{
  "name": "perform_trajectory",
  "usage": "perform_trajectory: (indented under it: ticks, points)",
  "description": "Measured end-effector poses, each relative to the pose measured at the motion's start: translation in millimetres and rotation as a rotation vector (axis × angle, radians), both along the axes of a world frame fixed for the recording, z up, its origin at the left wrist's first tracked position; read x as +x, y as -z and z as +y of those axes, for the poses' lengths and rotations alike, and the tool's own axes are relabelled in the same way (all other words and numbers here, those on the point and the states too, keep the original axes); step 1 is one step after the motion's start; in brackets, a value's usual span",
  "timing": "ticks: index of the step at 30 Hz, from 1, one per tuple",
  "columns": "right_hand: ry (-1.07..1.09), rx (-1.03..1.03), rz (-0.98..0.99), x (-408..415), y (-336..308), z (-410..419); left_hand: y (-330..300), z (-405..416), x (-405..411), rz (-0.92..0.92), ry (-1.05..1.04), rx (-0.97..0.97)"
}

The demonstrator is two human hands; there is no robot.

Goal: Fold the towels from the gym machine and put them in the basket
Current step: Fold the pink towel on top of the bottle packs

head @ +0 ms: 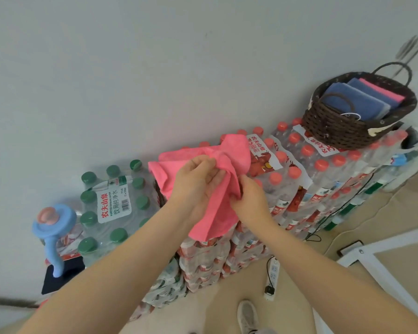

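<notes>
A pink towel (229, 153) hangs crumpled in front of me, above the stacked packs of water bottles. My left hand (196, 179) grips its upper middle, fingers closed on the cloth. My right hand (249, 198) pinches the towel's right edge just below. A dark woven basket (343, 131) with two handles stands on the bottle packs at the upper right, well away from both hands. Folded blue towels (357, 100) and a folded pink towel (381, 90) lie inside it.
Packs of red-capped bottles (307, 169) and green-capped bottles (111, 203) are stacked against a white wall. A blue pump dispenser (52, 227) stands at the left. A power strip (272, 278) and cables lie on the floor. A white frame (372, 247) is at the right, my shoe (247, 317) below.
</notes>
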State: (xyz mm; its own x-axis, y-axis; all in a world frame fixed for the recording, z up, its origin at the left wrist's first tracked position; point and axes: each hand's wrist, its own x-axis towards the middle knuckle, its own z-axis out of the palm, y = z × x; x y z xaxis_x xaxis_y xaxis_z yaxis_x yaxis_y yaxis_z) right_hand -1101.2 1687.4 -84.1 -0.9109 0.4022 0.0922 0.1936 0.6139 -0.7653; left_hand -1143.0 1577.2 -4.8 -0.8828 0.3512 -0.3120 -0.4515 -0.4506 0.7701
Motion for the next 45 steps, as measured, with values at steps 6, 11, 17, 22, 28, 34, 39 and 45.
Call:
perform_trajectory:
  ticks: [6,11,17,22,28,34,39,45]
  points:
    - [0.186,0.045,-0.103,18,-2,31,-29,-20,-2,0.062,-0.044,0.178]
    - [0.27,0.033,-0.115,49,-14,60,-36,-37,8,0.029,-0.159,0.38]
    - [0.381,-0.09,-0.036,80,-39,86,-33,-32,49,0.22,-0.201,0.274]
    - [0.381,-0.583,0.228,110,-80,114,-24,-25,84,0.465,-0.396,-0.336]
    - [0.181,-1.164,0.348,133,-105,117,-2,-18,131,0.466,-0.512,-0.542]
    - [0.322,-0.643,0.306,150,-88,133,21,-29,164,0.556,-0.433,-0.918]
    - [0.21,-0.797,0.165,138,-78,135,29,-37,149,0.683,-0.259,-1.218]
    - [0.214,-0.875,0.089,83,-66,135,32,-38,92,0.578,-0.258,-1.156]
